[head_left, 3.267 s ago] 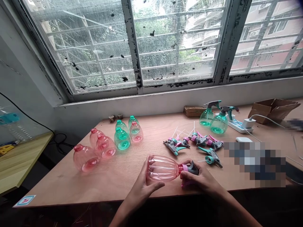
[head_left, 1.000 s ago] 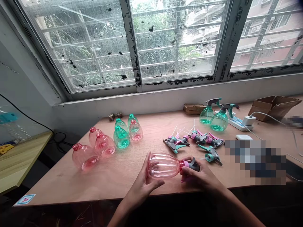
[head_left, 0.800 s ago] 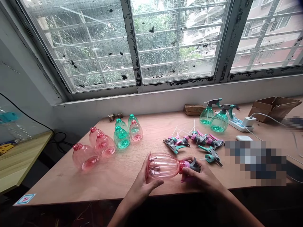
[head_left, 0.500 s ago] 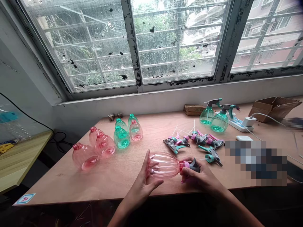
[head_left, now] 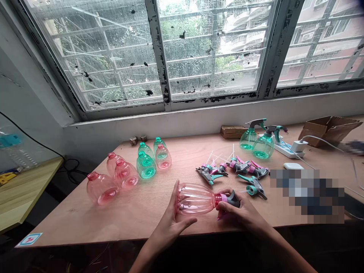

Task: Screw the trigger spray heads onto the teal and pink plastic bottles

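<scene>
Holding a pink bottle point(head_left: 196, 199) sideways over the table point(head_left: 142, 212): left hand point(head_left: 173, 222) cupped round its base, right hand point(head_left: 241, 214) pinching the sprayer point(head_left: 231, 198) at its neck.

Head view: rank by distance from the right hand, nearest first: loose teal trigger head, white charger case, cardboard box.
From the right hand at the table's front edge:
1. Loose teal trigger head, on the table just beyond the hand.
2. White charger case, farther back and to the right.
3. Cardboard box, at the far right corner by the wall.
</scene>
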A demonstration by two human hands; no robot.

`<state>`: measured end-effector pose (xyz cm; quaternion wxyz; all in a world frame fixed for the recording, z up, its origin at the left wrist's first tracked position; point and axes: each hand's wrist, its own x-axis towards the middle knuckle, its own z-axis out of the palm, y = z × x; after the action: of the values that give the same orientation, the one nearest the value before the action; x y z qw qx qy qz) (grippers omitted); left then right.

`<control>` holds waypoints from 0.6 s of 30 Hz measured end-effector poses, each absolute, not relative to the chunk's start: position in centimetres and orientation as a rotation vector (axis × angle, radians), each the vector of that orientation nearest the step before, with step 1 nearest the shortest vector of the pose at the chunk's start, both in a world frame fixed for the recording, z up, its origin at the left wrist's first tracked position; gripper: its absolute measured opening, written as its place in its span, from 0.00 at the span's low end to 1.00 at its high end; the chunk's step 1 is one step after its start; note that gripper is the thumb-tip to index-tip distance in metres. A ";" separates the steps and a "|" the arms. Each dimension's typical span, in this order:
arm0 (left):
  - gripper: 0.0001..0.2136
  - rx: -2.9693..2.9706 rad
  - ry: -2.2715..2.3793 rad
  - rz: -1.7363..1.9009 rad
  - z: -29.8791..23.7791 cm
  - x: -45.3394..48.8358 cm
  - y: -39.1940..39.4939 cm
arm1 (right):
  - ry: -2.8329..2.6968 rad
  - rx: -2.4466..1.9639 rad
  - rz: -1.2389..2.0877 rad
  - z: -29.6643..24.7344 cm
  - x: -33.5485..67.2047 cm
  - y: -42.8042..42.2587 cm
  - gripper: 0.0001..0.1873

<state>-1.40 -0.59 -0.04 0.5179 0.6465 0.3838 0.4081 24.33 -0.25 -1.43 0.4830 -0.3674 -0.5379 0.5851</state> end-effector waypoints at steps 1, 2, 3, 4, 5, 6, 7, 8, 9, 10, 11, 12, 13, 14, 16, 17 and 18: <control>0.53 1.538 0.921 0.974 0.0 -1.4 -0.6 | -1.310 -0.900 1.426 -1.4 24.3 -0.3 0.16; 0.53 1.514 0.921 0.970 0.0 -1.4 -0.6 | -1.309 -0.904 1.426 -1.4 24.3 -0.3 0.16; 0.53 1.487 0.918 0.968 0.0 -1.4 -0.6 | -1.308 -0.909 1.428 -1.4 24.2 -0.3 0.17; 0.52 1.460 0.912 0.965 -0.1 -1.5 -0.5 | -1.304 -0.914 1.431 -1.4 24.2 -0.3 0.17; 0.51 1.438 0.905 0.961 -0.3 -1.5 -0.4 | -1.298 -0.918 1.436 -1.4 24.2 -0.4 0.17; 0.50 1.426 0.900 0.955 -0.4 -1.5 -0.4 | -1.292 -0.919 1.440 -1.4 24.2 -0.4 0.17; 0.50 1.425 0.900 0.949 -0.5 -1.6 -0.3 | -1.287 -0.917 1.441 -1.4 24.3 -0.4 0.17; 0.51 1.435 0.906 0.947 -0.5 -1.6 -0.3 | -1.283 -0.914 1.438 -1.5 24.3 -0.3 0.17; 0.51 1.451 0.913 0.950 -0.5 -1.5 -0.4 | -1.280 -0.910 1.436 -1.5 24.3 -0.3 0.17; 0.51 1.467 0.919 0.958 -0.4 -1.5 -0.4 | -1.278 -0.907 1.435 -1.5 24.3 -0.3 0.17; 0.51 1.483 0.922 0.964 -0.3 -1.4 -0.5 | -1.277 -0.905 1.435 -1.6 24.3 -0.2 0.17; 0.52 1.497 0.922 0.964 -0.1 -1.4 -0.6 | -1.272 -0.904 1.437 -1.6 24.3 -0.2 0.17; 0.52 1.505 0.922 0.963 0.0 -1.3 -0.7 | -1.267 -0.902 1.440 -1.7 24.3 -0.2 0.17; 0.53 1.506 0.922 0.964 0.1 -1.3 -0.8 | -1.263 -0.901 1.444 -1.7 24.3 -0.1 0.17; 0.54 1.486 0.925 0.972 0.1 -1.4 -0.8 | -1.263 -0.897 1.446 -1.7 24.3 -0.1 0.17; 0.53 1.470 0.921 0.973 0.0 -1.4 -0.7 | -1.266 -0.893 1.448 -1.7 24.2 -0.1 0.16; 0.52 1.454 0.914 0.972 -0.1 -1.5 -0.7 | -1.270 -0.890 1.450 -1.7 24.2 -0.1 0.17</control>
<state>-1.51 -0.66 -0.11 0.5514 0.6147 0.3864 0.4109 24.23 -0.13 -1.70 0.4874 -0.3660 -0.5223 0.5964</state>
